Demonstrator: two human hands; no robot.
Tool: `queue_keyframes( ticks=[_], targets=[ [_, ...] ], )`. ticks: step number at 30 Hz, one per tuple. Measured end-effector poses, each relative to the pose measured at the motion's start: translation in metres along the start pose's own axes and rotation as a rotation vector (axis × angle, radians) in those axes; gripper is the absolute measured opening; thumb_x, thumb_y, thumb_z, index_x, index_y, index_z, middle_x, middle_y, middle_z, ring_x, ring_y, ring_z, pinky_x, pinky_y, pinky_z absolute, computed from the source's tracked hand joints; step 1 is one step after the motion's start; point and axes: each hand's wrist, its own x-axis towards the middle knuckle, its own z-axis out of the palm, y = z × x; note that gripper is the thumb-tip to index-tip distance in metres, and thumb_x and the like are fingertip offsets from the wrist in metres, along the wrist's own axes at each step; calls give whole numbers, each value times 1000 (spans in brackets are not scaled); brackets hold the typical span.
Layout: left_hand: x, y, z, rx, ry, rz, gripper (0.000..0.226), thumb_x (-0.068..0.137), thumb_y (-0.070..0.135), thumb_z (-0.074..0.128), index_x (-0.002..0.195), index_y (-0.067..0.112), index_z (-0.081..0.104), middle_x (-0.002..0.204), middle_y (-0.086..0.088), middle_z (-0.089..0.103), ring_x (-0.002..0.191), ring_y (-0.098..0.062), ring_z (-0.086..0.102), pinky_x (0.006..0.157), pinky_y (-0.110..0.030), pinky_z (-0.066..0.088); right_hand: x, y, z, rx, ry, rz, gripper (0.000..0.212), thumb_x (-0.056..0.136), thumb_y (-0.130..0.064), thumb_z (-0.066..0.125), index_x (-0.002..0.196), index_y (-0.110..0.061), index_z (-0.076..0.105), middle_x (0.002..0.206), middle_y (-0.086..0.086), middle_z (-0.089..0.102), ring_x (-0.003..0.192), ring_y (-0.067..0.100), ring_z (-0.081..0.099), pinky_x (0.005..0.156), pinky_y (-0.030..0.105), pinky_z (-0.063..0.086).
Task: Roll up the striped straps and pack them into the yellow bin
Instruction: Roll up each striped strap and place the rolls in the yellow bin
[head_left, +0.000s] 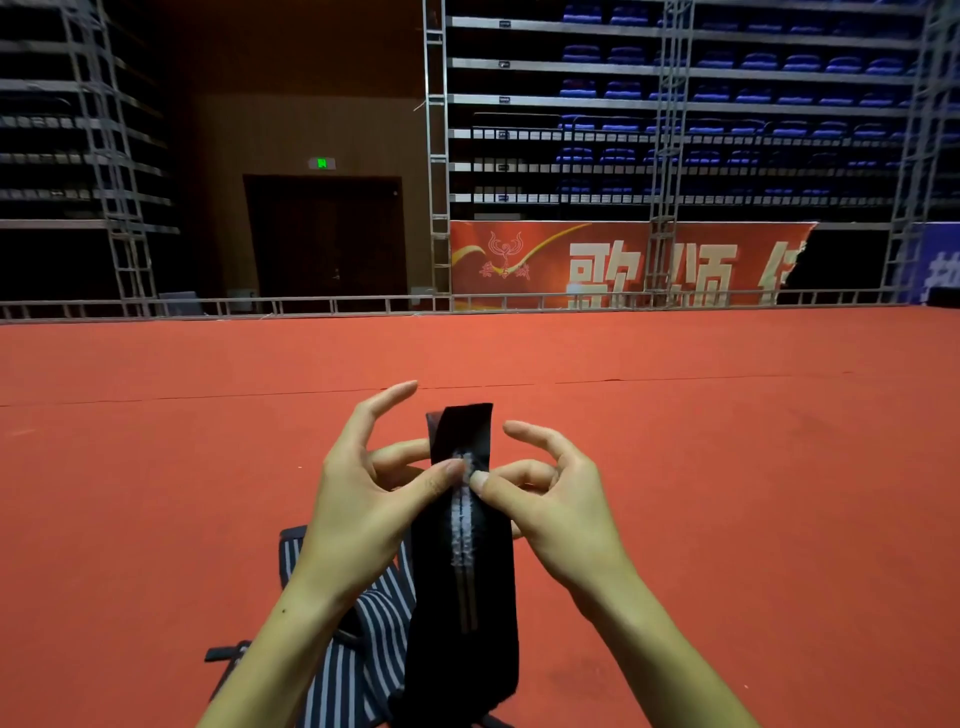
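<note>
Writing: red banner (623, 265), right of centre, big pale Chinese chars, partly cut off; green exit sign (322, 163) over door.
Strap (464, 545): black, pale centre stripes, held upright, centre-bottom of frame.
Hands: left hand (363, 499) & right hand (556, 509) pinch strap w/ thumbs; other fingers spread.
Below: striped cloth (358, 660) on red floor (727, 441).

Red carpet (156, 467) open either side, ahead — striped cloth (363, 665) heaped underneath
</note>
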Motion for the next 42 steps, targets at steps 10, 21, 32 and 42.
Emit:
queue_keyframes(
  ticks=[10, 21, 32, 42],
  targets=[
    [2, 5, -2, 18, -78, 21, 75, 89, 14, 82, 153, 35, 48, 111, -6, 83, 90, -37, 82, 81, -61, 66, 7, -3, -9, -71, -110, -195, 44, 91, -3, 83, 129, -24, 73, 117, -2, 80, 102, 20, 78, 90, 42, 64],
    [1, -2, -11, 45, -101, 39, 63, 90, 10, 80, 146, 26, 56, 113, -4, 83, 96, -37, 81, 84, -50, 68, 9, 1, -5, 0, -192, -224, 27, 97, -2, 75, 110, -25, 82, 108, 6, 81, 105, 41, 73, 94, 49, 59],
    [-3, 4, -10, -29, -119, -191, 42, 99, 57, 65, 105, 19, 83, 98, -17, 82, 90, -39, 78, 82, -47, 52, 9, 11, 0, -29, -62, -380, 38, 89, 13, 75, 99, -20, 88, 93, 11, 67, 93, 18, 70, 80, 34, 61],
    [-5, 1, -10, -29, -132, -96, 19, 97, 7, 74, 116, 8, 78, 102, -14, 83, 102, -30, 81, 89, -36, 65, 5, 7, -7, -78, -119, -369, 33, 91, -2, 64, 102, -23, 86, 107, -2, 73, 108, 23, 71, 86, 33, 60]
  ],
)
